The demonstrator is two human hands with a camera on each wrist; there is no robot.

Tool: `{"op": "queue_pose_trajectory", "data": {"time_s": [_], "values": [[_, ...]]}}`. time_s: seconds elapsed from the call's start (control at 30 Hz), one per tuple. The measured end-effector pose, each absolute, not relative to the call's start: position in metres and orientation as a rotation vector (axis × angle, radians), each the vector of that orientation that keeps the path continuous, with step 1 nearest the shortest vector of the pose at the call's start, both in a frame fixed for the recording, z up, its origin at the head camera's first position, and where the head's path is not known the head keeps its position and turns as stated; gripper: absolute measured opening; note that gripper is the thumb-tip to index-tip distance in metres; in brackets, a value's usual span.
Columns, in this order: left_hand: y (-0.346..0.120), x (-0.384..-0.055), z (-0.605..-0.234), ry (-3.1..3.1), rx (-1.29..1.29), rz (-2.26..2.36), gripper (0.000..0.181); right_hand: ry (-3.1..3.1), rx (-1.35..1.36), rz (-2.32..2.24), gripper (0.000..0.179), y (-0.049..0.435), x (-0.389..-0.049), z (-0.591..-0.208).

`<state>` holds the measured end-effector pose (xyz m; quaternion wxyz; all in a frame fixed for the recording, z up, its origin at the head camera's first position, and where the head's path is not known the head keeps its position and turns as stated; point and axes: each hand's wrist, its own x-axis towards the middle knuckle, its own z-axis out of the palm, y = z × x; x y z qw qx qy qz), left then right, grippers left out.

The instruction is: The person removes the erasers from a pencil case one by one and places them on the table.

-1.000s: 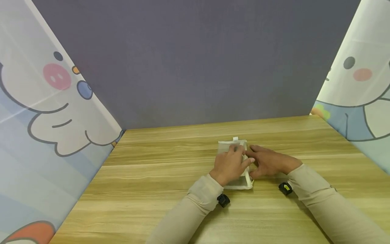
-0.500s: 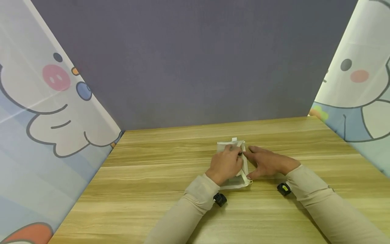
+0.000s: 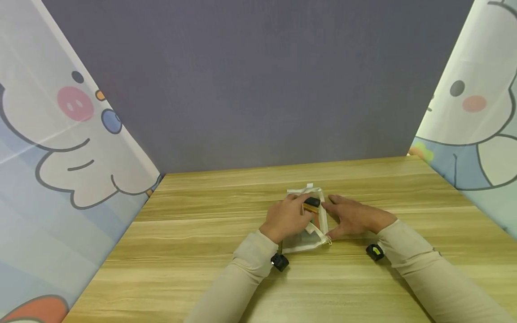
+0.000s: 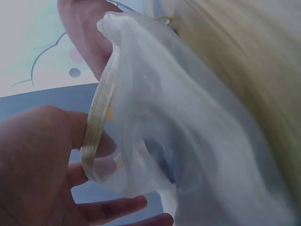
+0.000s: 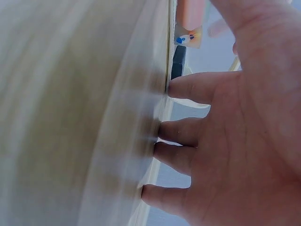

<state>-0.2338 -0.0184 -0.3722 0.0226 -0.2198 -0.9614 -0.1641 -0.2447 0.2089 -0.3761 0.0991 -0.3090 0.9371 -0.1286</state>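
Note:
A white see-through mesh pouch (image 3: 302, 243) with a pale zipper edge lies on the table, its mouth spread apart. My left hand (image 3: 284, 218) pinches the upper zipper edge (image 4: 97, 117) between thumb and finger, holding it up and to the left. Inside the mouth show a black item (image 3: 312, 202) and some orange, yellow and green things, too small to name. In the right wrist view there is also a small rocket picture (image 5: 188, 38) beside a pink piece (image 5: 192, 15). My right hand (image 3: 357, 216) has its fingers extended, the tips touching the pouch's right edge.
The wood-grain table (image 3: 194, 251) ends at a grey-purple panel (image 3: 258, 89) behind. Cartoon-printed cloths stand at the left (image 3: 48, 179) and right (image 3: 480, 125). Each wrist carries a small black device, on the left (image 3: 279, 261) and right (image 3: 375, 252).
My left hand has moved left, drawing the upper zipper edge with it. The pouch's mouth has widened and the contents have come into sight. The right hand has stayed nearly still.

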Motion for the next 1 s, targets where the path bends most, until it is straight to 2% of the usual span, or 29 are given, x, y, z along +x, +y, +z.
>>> {"op": "queue_pose_trajectory", "data": {"time_s": [0.67, 1.0], "values": [[-0.049, -0.242, -0.375, -3.042, -0.759, -0.712, 0.067, 2.763, -0.895, -0.41, 0.105, 0.209, -0.243, -0.373], [-0.057, -0.247, -0.376, -3.068, -0.842, -0.633, 0.073, 2.764, -0.905, -0.422, 0.105, 0.211, -0.244, -0.374]]}}
